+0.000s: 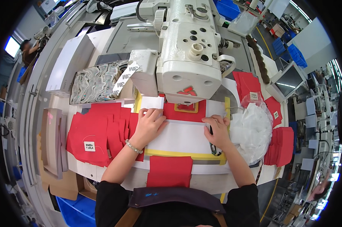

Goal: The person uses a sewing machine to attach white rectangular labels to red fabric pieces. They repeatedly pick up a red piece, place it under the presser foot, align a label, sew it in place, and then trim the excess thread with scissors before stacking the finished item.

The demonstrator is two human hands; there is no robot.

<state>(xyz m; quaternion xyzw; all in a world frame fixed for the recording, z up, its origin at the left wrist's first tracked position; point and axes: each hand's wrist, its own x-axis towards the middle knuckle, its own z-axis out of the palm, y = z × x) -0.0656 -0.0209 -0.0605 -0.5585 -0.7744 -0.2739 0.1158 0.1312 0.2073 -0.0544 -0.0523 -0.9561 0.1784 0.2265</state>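
A red fabric panel (180, 114) lies under the head of a white sewing machine (193, 64), with a small gold-edged frame (186, 107) on it beneath the needle area. My left hand (150, 124) rests flat at the panel's left edge, fingers stretched out. At the right edge, the fingertips of my right hand (218, 130) touch the panel. Black-handled thread snips (215, 148) are tucked in that hand's curled fingers and point back toward me. Below the panel is a white work surface (174, 136) bordered with yellow tape (190, 154).
Red labelled panels (97, 132) are piled on the left, beside an open narrow box (51, 140) and a box of folded strips (99, 83). One red piece (169, 170) hangs at the front edge. Right: white plastic bag (250, 128), red stack (280, 145), small screen (288, 83).
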